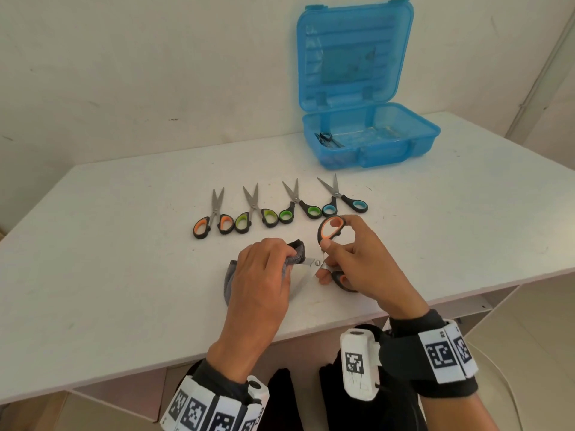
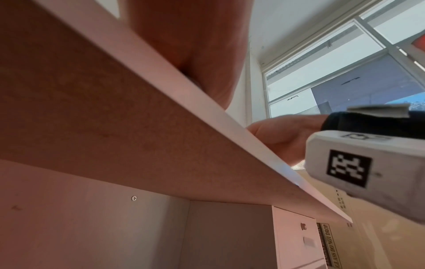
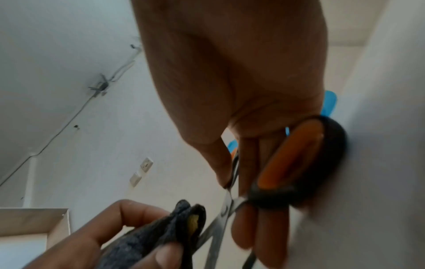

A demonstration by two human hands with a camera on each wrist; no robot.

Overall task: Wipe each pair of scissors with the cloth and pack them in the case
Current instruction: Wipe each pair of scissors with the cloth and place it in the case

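Note:
My right hand [image 1: 348, 256] holds orange-handled scissors [image 1: 331, 230] near the table's front, blades spread apart. One blade runs left into a grey cloth [image 1: 297, 251] that my left hand [image 1: 264, 275] pinches around it. In the right wrist view the orange handle [image 3: 296, 160], the steel blades [image 3: 220, 223] and the cloth [image 3: 161, 233] fill the lower half. Several more scissors lie in a row behind: orange [image 1: 213, 217], two green [image 1: 256, 213] [image 1: 300, 203], blue [image 1: 342, 197]. The open blue case [image 1: 370, 141] stands at the back right, with one dark pair [image 1: 325, 140] inside.
The white table [image 1: 109, 259] has bare surface to the left and right of my hands. The case lid [image 1: 354, 54] leans against the wall. The left wrist view looks up from under the table edge [image 2: 207, 112], showing a window and a cabinet below.

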